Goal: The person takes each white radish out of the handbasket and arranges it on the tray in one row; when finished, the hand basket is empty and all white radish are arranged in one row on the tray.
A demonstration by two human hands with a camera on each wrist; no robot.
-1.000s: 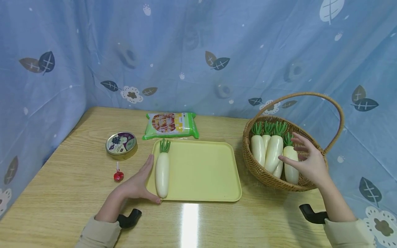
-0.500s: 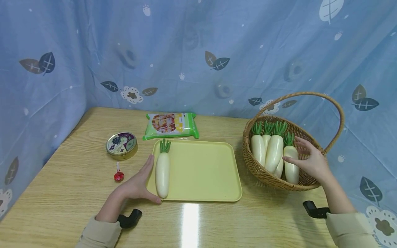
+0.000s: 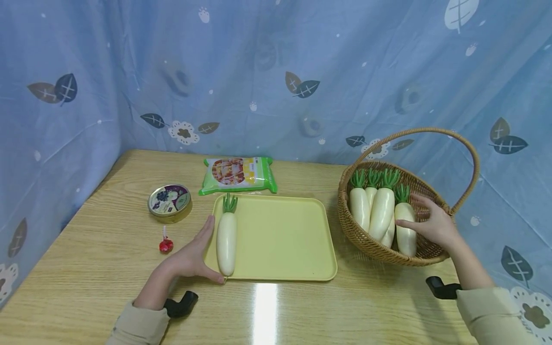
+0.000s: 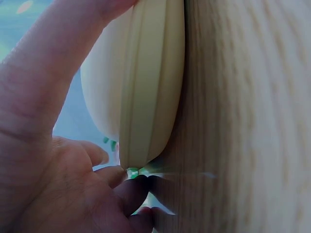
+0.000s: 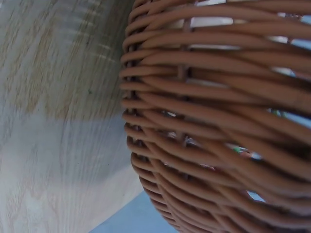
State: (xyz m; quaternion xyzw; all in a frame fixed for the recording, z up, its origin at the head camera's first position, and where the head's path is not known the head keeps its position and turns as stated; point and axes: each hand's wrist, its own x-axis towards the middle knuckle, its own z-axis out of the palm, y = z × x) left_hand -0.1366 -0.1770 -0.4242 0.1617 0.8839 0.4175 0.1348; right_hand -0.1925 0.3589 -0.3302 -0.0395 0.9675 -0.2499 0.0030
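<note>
A white radish (image 3: 226, 244) with green stalks lies along the left side of a yellow tray (image 3: 284, 239). My left hand (image 3: 189, 256) rests at the tray's left side, fingers spread along the edge and thumb at the front corner. The left wrist view shows the thumb (image 4: 53, 58) across the tray's rim. My right hand (image 3: 437, 227) reaches into a wicker basket (image 3: 375, 247) and holds its rightmost white radish (image 3: 405, 235), thumb across it, fingers along its right side. In the right wrist view the basket wall (image 5: 218, 107) hides this hand.
Several more white radishes (image 3: 381, 215) fill the basket's left part, under its arched handle (image 3: 424, 130). A round tin (image 3: 169, 203) and a red lollipop (image 3: 166, 245) stand left of the tray. Behind it lies a green food packet (image 3: 239, 175). A blue curtain (image 3: 276, 86) hangs behind.
My right hand has moved slightly right and closed in round the basket's rightmost radish, its thumb sliding across from the neighbouring one. The left hand and the tray stay put.
</note>
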